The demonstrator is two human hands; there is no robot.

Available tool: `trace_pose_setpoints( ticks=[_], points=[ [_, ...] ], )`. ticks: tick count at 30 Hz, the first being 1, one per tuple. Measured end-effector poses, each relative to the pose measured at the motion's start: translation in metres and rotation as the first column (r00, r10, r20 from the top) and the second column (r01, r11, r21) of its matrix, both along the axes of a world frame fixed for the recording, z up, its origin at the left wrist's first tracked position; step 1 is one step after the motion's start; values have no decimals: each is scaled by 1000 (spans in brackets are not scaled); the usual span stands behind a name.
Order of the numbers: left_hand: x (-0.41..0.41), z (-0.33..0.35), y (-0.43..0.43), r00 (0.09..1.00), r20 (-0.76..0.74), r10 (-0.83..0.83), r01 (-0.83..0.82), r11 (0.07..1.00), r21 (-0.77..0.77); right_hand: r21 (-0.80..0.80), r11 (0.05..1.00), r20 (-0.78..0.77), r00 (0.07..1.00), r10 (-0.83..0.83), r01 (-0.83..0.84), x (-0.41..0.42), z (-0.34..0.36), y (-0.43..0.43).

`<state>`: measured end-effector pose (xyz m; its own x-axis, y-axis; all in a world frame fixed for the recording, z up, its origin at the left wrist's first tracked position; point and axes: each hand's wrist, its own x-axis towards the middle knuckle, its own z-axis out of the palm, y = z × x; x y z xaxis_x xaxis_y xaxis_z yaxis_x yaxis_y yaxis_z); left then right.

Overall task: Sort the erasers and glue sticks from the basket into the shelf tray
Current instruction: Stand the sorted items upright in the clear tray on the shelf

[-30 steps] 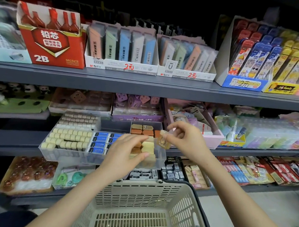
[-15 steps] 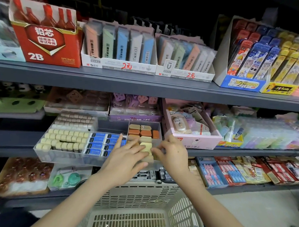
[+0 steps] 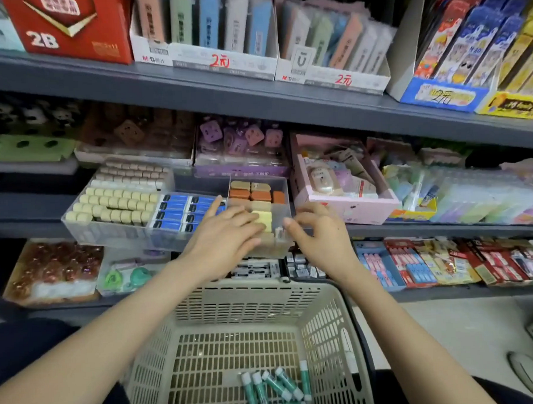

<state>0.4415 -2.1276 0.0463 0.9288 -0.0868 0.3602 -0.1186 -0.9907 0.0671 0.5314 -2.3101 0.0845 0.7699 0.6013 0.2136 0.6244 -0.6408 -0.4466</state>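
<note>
The basket [image 3: 319,321] shows only glue sticks [image 3: 276,387], at the near edge of its floor, so the eraser half looks nearly done. In the shelf tray's [image 3: 108,236] right-hand compartment the left hand [image 3: 227,237] lies with straight, relaxed fingers on the front erasers [image 3: 261,215]. The right hand [image 3: 318,233] curls at the tray's front right corner; I cannot tell whether it pinches anything. A second ago it held a small wrapped eraser above the tray, and that piece no longer shows between its fingertips.

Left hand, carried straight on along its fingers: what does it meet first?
Probably the yellow erasers in the clear tray, right compartment; the left hand looks nearly on them, but depth is unclear.
</note>
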Motion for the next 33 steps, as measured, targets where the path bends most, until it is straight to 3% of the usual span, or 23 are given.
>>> trace_pose_setpoints(
  ticks=[4, 5, 7, 9, 11, 13, 17, 21, 24, 26, 28, 30, 33],
  points=[
    [-21, 6, -10, 964, 261, -50, 65, 997, -49, 383, 920, -21, 997, -76, 78, -39, -6, -32],
    [-31, 4, -16, 944, 326, -39, 69, 994, -80, 392, 914, -79, 994, -81, 105, -49, -20, -41],
    [-53, -13, -35, 941, 338, -15, 73, 984, -160, 248, 954, -281, 955, -95, 168, -63, -62, -56],
    [-72, -45, -56, 990, 135, -28, 55, 978, -202, -68, 989, -488, 860, -148, 132, -71, -118, -68],
    [-86, -92, -69, 969, -245, 2, -72, 958, -277, -345, 935, -605, 742, -289, 82, -76, -174, -80],
    [-98, -146, -77, 867, -494, 63, -253, 910, -329, -489, 869, -626, 664, -409, 74, -81, -216, -92],
    [-112, -228, -96, 628, -767, 136, -588, 728, -353, -684, 728, -531, 656, -537, 42, -84, -271, -108],
    [-105, -272, -126, 433, -899, 69, -782, 524, -337, -733, 679, -440, 728, -526, 48, -80, -305, -109],
    [-94, -289, -148, 342, -939, 41, -890, 333, -310, -740, 672, -431, 741, -515, 37, -75, -322, -98],
    [-88, -295, -158, 334, -941, 59, -918, 246, -311, -749, 662, -429, 736, -524, 35, -76, -326, -89],
    [-82, -296, -163, 348, -934, 88, -920, 222, -322, -774, 633, -388, 766, -513, 31, -75, -329, -85],
    [-75, -296, -166, 410, -907, 91, -902, 191, -388, -771, 636, -374, 780, -502, 39, -76, -334, -88],
    [-71, -298, -169, 456, -883, 113, -889, 112, -444, -654, 755, -557, 643, -525, 50, -78, -342, -94]
  ],
)
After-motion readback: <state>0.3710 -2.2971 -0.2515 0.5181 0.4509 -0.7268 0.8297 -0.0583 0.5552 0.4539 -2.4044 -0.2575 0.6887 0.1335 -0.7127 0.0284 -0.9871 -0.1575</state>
